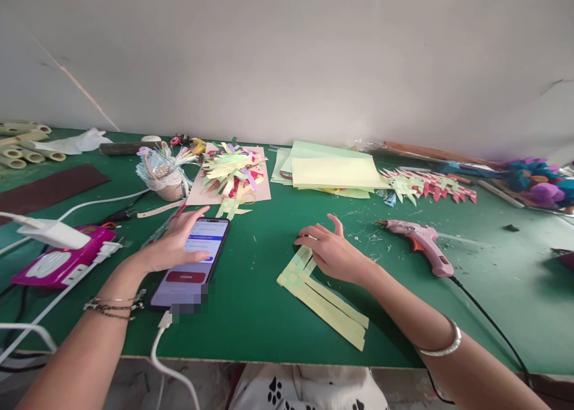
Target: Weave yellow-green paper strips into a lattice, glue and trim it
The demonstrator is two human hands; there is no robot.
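My left hand [182, 242] rests over the upper left part of a phone [186, 277], fingers apart, with the thumb on or just above the lit screen. A white charging cable [158, 344] runs from the phone's lower end. My right hand [329, 248] hovers at the top of a woven strip of pale yellow-green paper [296, 277], its fingers spread and partly curled. The weave has a checkered corner, and long loose paper tails [343, 320] stretch toward the table's front edge. Whether the right fingertips touch the paper I cannot tell.
On the right lies a pink glue gun [424, 238] with a black cord. Paper sheets [336, 172], a pile of paper strips [233, 171] and a small basket [168, 180] stand along the back. A magenta power strip [67, 266] with white cables sits at the left.
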